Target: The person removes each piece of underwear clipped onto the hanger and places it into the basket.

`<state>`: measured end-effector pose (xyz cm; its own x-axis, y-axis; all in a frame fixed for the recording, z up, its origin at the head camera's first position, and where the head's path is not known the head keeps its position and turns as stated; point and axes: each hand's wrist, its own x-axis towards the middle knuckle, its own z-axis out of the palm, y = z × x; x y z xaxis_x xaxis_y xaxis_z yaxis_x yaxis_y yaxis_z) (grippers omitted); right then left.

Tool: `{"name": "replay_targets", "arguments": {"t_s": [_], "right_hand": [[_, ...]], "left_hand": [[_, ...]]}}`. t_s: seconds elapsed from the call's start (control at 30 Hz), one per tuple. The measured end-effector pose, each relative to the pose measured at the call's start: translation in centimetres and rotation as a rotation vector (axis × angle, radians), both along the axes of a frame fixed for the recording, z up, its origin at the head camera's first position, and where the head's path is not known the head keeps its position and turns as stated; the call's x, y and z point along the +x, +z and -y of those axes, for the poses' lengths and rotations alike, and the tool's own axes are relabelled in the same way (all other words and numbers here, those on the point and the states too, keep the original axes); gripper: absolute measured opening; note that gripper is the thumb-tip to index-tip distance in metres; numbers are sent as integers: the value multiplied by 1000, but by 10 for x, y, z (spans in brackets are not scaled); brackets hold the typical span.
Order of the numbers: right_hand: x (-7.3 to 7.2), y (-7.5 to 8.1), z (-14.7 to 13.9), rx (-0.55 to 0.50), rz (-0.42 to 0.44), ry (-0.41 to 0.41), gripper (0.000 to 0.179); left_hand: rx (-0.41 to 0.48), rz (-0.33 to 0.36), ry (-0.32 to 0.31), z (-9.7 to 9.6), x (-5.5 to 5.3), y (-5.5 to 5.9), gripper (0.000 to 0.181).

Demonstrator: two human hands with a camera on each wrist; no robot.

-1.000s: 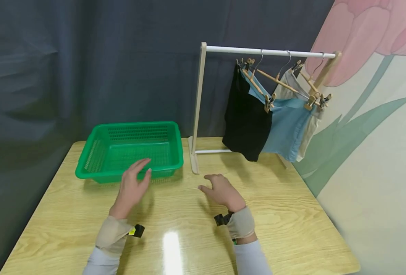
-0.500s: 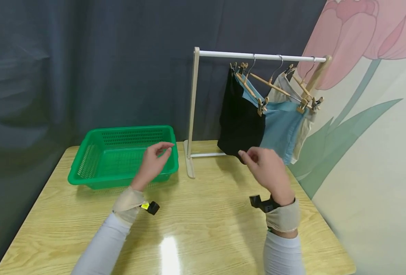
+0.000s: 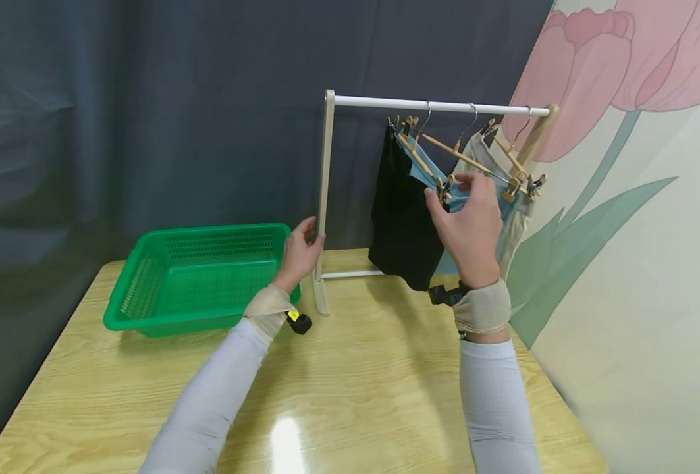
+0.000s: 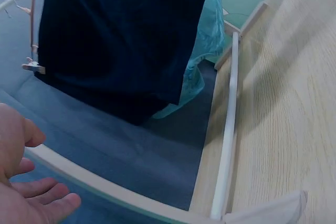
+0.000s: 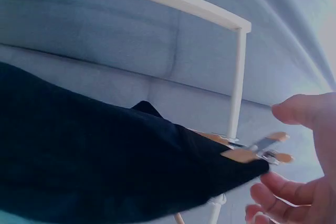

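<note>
My right hand [image 3: 473,230] reaches up to the wooden clip [image 5: 252,153] at the near end of the front hanger [image 3: 416,157]. Its thumb and fingers spread on either side of the clip, with a gap around it in the right wrist view. A black garment [image 3: 405,224] hangs from that hanger. My left hand [image 3: 298,255] is at the left upright [image 3: 326,171] of the clothes rack. Thumb and fingers lie on both sides of the upright, not closed round it; whether they touch it I cannot tell.
Behind the black garment hang a light blue one [image 3: 449,264] and a cream one [image 3: 514,234], partly hidden. A green basket [image 3: 201,322] stands left of the rack on the wooden table [image 3: 350,388]. A painted wall [image 3: 652,296] borders the right.
Both hands have moved forward: the left from in front of the basket to the rack's upright, the right from above the table up to the front hanger's clip. The view has shifted slightly.
</note>
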<state>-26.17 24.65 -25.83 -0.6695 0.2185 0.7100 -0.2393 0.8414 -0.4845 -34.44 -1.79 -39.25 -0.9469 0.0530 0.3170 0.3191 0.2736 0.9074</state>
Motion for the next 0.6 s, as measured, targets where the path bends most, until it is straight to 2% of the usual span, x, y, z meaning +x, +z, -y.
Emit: {"name": "replay_targets", "arguments": {"t_s": [0.1,0.2,0.37,0.5,0.6], "right_hand": [[-13,4,3,47,7,-6,57],[-22,4,5,91,8,-11,49],[-34,0,4,112,-23,-9,38],[-41,-4,1,91,-83,54,36],[-46,-5,-1,72,-128,113,33]], "left_hand": [[1,-1,-1,-8,-8,-1,56],[37,-10,-5,-13,-11,-5,55],[77,-47,50,-16,-16,-9,48],[62,-89,108,-17,-22,-10,42],[61,-105,128,-16,-26,-10,38]]}}
